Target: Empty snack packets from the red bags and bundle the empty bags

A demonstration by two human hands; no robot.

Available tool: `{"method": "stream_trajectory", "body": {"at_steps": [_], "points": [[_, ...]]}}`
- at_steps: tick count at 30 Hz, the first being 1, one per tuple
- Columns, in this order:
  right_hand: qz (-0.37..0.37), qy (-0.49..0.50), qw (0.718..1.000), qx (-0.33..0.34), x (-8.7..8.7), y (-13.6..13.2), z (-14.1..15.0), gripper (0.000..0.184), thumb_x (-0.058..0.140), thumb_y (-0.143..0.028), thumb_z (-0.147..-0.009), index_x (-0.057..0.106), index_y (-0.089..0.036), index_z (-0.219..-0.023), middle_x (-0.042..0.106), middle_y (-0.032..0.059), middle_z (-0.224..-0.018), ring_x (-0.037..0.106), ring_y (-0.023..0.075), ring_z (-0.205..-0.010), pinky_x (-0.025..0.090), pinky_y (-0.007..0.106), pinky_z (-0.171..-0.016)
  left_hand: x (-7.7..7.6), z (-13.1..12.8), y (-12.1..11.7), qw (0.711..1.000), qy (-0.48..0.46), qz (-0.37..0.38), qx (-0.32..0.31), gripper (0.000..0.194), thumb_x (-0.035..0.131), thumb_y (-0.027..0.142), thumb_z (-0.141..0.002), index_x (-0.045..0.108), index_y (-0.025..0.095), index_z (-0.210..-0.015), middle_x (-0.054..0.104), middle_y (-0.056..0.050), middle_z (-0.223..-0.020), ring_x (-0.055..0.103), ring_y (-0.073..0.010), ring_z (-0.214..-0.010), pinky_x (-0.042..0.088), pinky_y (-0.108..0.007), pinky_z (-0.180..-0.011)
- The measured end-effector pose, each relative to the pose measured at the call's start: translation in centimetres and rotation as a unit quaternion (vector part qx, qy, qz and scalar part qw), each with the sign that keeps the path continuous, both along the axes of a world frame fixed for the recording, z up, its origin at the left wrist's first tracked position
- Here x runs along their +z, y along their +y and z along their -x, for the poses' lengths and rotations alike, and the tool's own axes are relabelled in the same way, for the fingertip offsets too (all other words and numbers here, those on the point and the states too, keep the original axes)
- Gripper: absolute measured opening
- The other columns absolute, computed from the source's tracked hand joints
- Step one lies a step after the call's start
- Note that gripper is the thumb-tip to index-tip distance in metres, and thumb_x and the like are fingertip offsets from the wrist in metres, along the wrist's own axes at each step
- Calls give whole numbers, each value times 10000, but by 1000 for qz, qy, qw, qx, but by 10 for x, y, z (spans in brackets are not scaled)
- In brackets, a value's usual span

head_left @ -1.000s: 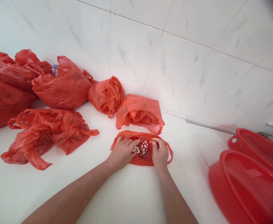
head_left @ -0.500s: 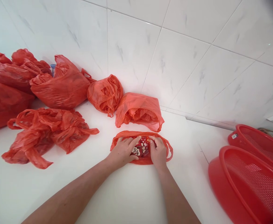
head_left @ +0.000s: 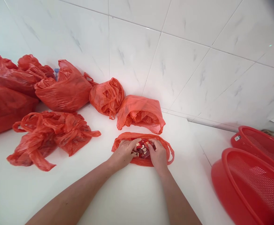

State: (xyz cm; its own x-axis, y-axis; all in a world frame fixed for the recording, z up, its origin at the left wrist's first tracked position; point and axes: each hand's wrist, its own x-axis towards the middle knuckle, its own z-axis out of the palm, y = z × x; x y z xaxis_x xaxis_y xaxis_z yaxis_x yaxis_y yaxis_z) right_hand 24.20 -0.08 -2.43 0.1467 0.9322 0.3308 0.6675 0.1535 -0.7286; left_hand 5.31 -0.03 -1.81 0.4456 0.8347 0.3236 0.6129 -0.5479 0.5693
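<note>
An open red plastic bag [head_left: 143, 135] with a loop handle on its right lies in front of me. Inside it are several small dark red packets [head_left: 143, 151] printed with pale characters. My left hand [head_left: 124, 153] reaches in from the left, thumb and fingers curled round packets at that side; its fingertips are partly hidden. Opposite it, my right hand [head_left: 158, 153] is closed, with thumb and fingers pinching a red packet by its edge. The bag's rim surrounds both hands.
Behind stands another open red bag [head_left: 140, 106], beside a bundled one [head_left: 107, 97]. Fuller red bags [head_left: 64, 93] line the wall at left, with a crumpled pile [head_left: 57, 131] before them. Red mesh baskets [head_left: 230, 184] stand at right on the white table [head_left: 127, 200]. Tiled wall behind.
My left fingers have curled in from lying spread over the packets. The packets have shifted and tilted between the hands. The view has moved slightly, with everything a little lower.
</note>
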Motion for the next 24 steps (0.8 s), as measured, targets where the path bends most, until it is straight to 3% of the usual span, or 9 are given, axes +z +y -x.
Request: {"method": "stream_trajectory", "body": {"at_steps": [6, 10, 16, 24], "points": [[27, -13, 1000, -3, -2, 1, 0, 357, 515, -411, -830, 608, -200, -1102, 631, 36, -869, 575, 181, -786, 468, 333, -772, 0, 2, 1, 1000, 3, -25, 15, 546, 567, 111, -750, 433, 250, -1261, 634, -27, -1066, 557, -213, -990, 357, -414, -943], [30, -21, 999, -3, -4, 2, 0, 397, 530, -458, -809, 615, -198, -1096, 607, 25, -812, 561, 176, -740, 468, 329, -745, 2, 4, 2, 998, -17, -48, 27, 470, 589, 182, -772, 475, 246, -1223, 618, -34, -1086, 539, -211, -1038, 351, -409, -961], [36, -9, 999, -5, -3, 1, 1, 314, 543, -442, -793, 596, -214, -1003, 622, 21, -817, 569, 174, -710, 468, 312, -676, 0, 6, 4, 998, -21, -54, 33, 374, 571, 202, -803, 527, 247, -1171, 626, -42, -1120, 545, -220, -1050, 376, -411, -945], [38, 2, 999, -11, -1, -1, 1, 149, 532, -309, -765, 530, -240, -897, 629, 0, -823, 577, 170, -718, 462, 305, -673, 0, 5, 4, 1000, 18, -3, 22, 489, 553, 251, -808, 439, 248, -1283, 624, -30, -1162, 541, -220, -1064, 389, -415, -946]]}}
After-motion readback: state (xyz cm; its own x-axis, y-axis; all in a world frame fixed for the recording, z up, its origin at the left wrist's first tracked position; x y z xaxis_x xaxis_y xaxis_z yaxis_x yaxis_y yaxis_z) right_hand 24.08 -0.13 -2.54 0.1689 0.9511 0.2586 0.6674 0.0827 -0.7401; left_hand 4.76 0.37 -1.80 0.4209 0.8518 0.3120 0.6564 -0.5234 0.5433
